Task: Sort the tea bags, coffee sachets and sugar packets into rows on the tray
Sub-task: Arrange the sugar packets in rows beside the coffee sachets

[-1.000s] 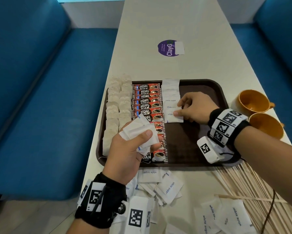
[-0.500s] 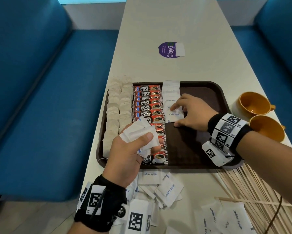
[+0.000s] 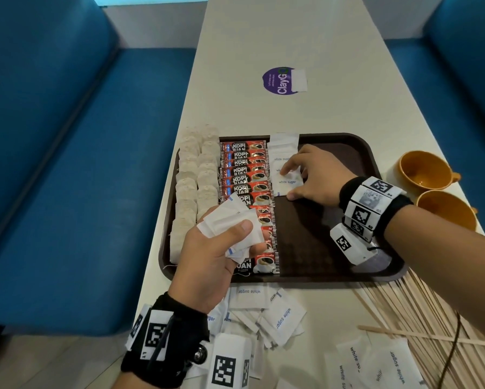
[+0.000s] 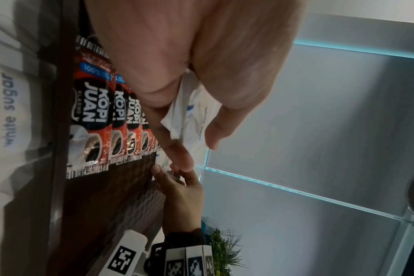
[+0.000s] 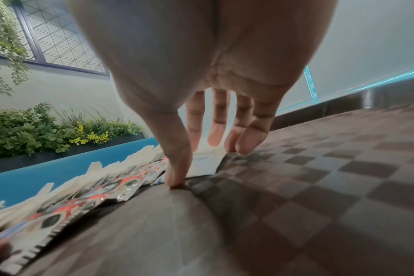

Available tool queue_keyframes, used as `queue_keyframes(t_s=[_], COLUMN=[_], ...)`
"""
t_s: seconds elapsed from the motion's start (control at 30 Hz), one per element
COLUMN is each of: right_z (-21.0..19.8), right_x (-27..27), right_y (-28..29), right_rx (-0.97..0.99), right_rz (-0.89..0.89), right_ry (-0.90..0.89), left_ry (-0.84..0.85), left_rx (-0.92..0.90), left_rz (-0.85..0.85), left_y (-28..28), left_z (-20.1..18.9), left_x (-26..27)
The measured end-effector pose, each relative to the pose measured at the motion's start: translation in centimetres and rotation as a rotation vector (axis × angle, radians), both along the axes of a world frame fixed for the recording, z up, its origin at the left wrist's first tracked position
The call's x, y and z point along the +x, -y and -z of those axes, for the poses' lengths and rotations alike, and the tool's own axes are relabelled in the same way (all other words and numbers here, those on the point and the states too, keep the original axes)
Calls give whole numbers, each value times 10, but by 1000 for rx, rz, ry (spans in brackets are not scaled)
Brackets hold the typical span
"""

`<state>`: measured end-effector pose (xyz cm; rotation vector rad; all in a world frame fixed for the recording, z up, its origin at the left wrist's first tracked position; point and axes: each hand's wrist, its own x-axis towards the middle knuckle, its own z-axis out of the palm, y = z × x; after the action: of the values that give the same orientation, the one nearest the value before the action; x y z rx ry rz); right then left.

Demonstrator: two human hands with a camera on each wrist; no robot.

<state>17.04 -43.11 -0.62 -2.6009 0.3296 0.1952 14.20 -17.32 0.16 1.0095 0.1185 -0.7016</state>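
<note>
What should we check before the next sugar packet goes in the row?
1. Last sugar packet flat, in line beside the coffee sachets: ok.
2. Right hand off that packet: not ok, fingertips rest on it.
3. Left hand holds spare sugar packets: ok.
4. Bare tray floor below the row: ok.
5. Tea bags in rows: ok.
6. Enough room for every loose packet: cannot tell.

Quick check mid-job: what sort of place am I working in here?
Most likely a café or canteen booth. A long pale table runs between blue padded benches, a brown serving tray holds the sachets, and orange cups and wooden stirrers lie beside it.
</note>
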Motion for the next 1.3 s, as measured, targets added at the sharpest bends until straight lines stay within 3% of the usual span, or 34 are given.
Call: queue_keyframes(t_s=[0.23,0.37,0.5,0.63,0.8,0.93,1.07,1.23,1.3], right_z=[-20,-35,-48,-39,-44,-47,-46,-51,-51], right_x=[-23,-54,-81,-98,-107,-111,-117,-121,-122], right_y=[-8,-37,-64,-74,-73,-69,-74,-72,-70], right_rx=[132,435,757,846,871,939,1056,1435,1466], right_rz=[78,70,72,152,323,412,392,495,510], right_ry=[117,139,88,145,254,350,305,208,176], left_ry=[-105,-85,59,77,-16,71,131,74,68], left_rx=[-150,-157,-93,-73,-63,-21,44,43,48], left_rz=[18,56,96,67,56,63,61,60,72], left_y=[-1,2,8,10,12,13,16,14,15], left_z=[-5,-9,-13,-17,-20,-16,-16,-17,-17], left_x=[-2,-5,-11,-16,-16,-18,-24,-23,-24])
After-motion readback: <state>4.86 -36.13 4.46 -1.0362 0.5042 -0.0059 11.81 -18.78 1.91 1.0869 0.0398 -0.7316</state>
